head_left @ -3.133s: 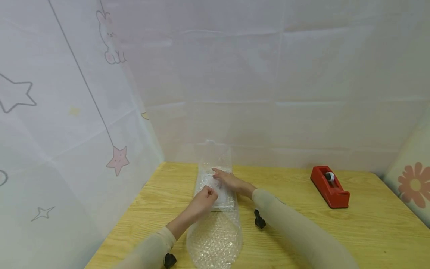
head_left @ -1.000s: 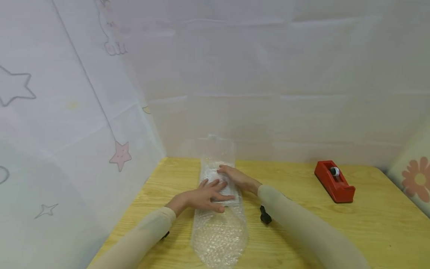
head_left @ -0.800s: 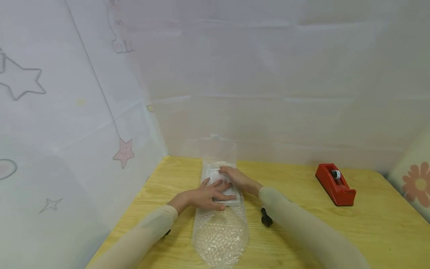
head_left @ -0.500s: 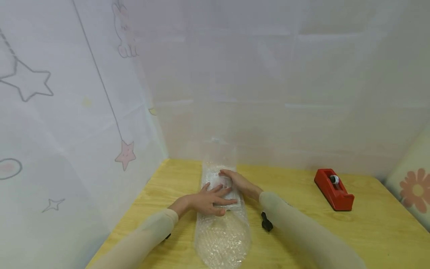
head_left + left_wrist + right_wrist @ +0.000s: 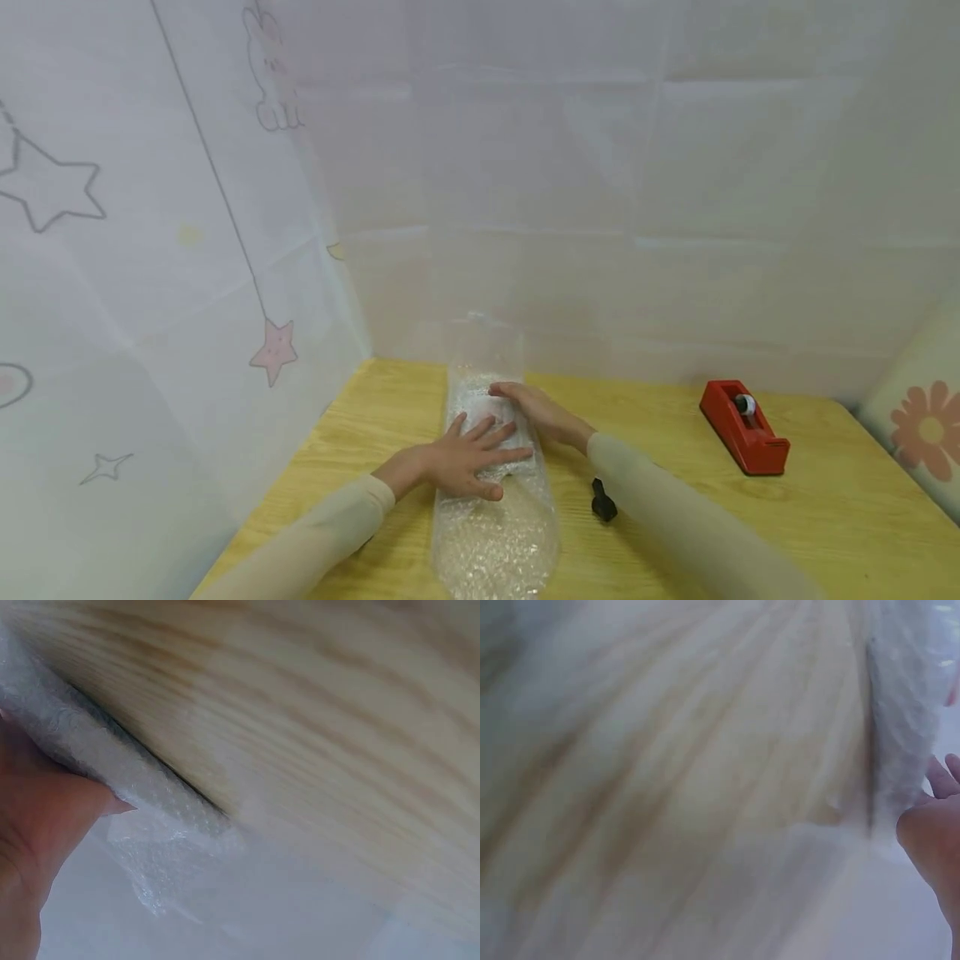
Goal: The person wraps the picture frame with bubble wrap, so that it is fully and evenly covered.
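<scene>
A long strip of clear bubble wrap (image 5: 495, 542) runs from the table's near side to its far edge. Midway along it lies a flat, whitish rectangular bundle (image 5: 486, 406), covered in the wrap; what is inside cannot be made out. My left hand (image 5: 461, 462) rests on the bundle's near part, fingers spread. On its far right side lies my right hand (image 5: 543, 414), fingers extended across the top. The left wrist view has the hand (image 5: 37, 817) against the thick wrapped edge (image 5: 142, 776). In the right wrist view the hand (image 5: 934, 832) touches the wrapped side (image 5: 907, 712).
A red tape dispenser (image 5: 745, 429) with a roll in it stands at the table's right. A small black object (image 5: 602, 502) is by the right forearm. Pale patterned cloth (image 5: 562, 208) hangs behind and to the left of the wooden table (image 5: 840, 492).
Three seconds ago my left hand was curled over the bundle; now it lies spread on it. The right hand stays at the far right side. The head view has shifted slightly.
</scene>
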A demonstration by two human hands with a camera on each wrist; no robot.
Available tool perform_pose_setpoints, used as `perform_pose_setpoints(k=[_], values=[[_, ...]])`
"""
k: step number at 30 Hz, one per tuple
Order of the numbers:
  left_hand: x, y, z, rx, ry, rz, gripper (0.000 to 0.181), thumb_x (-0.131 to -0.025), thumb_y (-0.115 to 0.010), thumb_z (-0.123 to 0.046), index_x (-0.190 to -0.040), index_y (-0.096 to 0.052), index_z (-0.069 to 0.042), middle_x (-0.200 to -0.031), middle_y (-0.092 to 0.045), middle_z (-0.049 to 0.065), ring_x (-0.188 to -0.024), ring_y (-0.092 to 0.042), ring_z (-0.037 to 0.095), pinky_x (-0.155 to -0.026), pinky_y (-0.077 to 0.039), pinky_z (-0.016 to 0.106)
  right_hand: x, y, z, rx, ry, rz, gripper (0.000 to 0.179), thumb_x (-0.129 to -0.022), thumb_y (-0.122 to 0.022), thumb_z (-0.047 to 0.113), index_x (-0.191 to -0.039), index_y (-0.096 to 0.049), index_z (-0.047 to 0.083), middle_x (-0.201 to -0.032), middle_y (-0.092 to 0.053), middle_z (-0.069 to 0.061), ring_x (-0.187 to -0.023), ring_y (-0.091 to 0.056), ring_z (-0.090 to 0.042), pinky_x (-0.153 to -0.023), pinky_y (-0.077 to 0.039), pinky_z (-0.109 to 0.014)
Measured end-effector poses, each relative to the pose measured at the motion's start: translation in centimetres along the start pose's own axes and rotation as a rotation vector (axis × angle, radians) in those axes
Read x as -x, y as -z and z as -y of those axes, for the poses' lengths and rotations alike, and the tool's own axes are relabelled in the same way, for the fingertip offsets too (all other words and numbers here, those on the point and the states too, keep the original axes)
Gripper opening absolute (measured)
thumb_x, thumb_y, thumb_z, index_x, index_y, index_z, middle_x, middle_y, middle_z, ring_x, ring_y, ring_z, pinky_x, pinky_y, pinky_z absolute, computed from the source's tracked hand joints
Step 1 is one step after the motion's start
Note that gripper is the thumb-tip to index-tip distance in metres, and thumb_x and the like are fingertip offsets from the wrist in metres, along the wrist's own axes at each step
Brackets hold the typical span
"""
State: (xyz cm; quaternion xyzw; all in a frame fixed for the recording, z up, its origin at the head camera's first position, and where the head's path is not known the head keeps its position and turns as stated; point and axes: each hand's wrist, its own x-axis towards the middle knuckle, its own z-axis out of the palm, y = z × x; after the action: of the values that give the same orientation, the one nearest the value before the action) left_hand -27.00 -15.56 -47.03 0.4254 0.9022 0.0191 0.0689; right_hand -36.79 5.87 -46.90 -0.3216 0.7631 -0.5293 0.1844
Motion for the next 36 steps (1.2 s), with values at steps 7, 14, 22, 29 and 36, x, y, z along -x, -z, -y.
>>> perform_pose_setpoints(k=[7,14,22,29,36], values=[[-1.5,0.4,-0.5,0.026,0.013,-0.019,0.062,-0.105,-0.030,-0.064,-0.162,-0.010,-0.048,-0.170,-0.002,0.008,-0.151,-0.002,0.046,-0.107,-0.002,0.079,5.1,3.1,2.1,0.196,0.124,-0.035,0.045,-0.109,-0.049,0.039,-0.148,-0.054,0.016,-0.150,-0.051,-0.003,-0.139,-0.043,-0.030,-0.110,-0.034,-0.059],[-2.3,0.4,-1.6,0.033,0.042,-0.019,0.070,-0.099,-0.023,-0.075,-0.162,-0.011,-0.048,-0.170,-0.004,0.008,-0.151,-0.003,0.045,-0.107,-0.002,0.077,12.0,4.9,2.8,0.508,0.285,-0.044,0.033,-0.106,-0.060,0.024,-0.137,-0.063,0.013,-0.137,-0.062,-0.002,-0.126,-0.056,-0.028,-0.101,-0.044,-0.058],[-3.2,0.6,-3.0,-0.003,0.083,-0.005,0.064,-0.101,-0.008,-0.073,-0.161,-0.009,-0.051,-0.170,-0.003,0.003,-0.152,-0.001,0.040,-0.109,-0.002,0.076,17.0,4.7,1.9,0.840,0.478,0.020,0.037,-0.094,-0.073,0.006,-0.131,-0.067,0.006,-0.135,-0.063,-0.008,-0.124,-0.059,-0.028,-0.098,-0.049,-0.051],[-5.2,1.6,-4.4,0.055,0.089,-0.009,0.064,-0.099,-0.007,-0.075,-0.159,-0.007,-0.054,-0.170,0.000,0.001,-0.152,0.005,0.040,-0.109,0.005,0.075,20.3,4.5,1.8,1.083,0.578,0.046,0.056,-0.091,-0.075,0.006,-0.144,-0.059,0.009,-0.147,-0.055,-0.005,-0.134,-0.051,-0.031,-0.100,-0.047,-0.053],[-7.0,2.3,-5.5,0.147,0.064,0.059,0.057,-0.105,-0.010,-0.066,-0.160,-0.014,-0.052,-0.170,-0.001,0.002,-0.152,0.004,0.040,-0.109,0.003,0.074,22.4,3.7,0.8,1.128,0.692,0.069,0.048,-0.098,-0.060,0.005,-0.146,-0.055,0.003,-0.149,-0.052,-0.010,-0.134,-0.051,-0.031,-0.101,-0.047,-0.050]])
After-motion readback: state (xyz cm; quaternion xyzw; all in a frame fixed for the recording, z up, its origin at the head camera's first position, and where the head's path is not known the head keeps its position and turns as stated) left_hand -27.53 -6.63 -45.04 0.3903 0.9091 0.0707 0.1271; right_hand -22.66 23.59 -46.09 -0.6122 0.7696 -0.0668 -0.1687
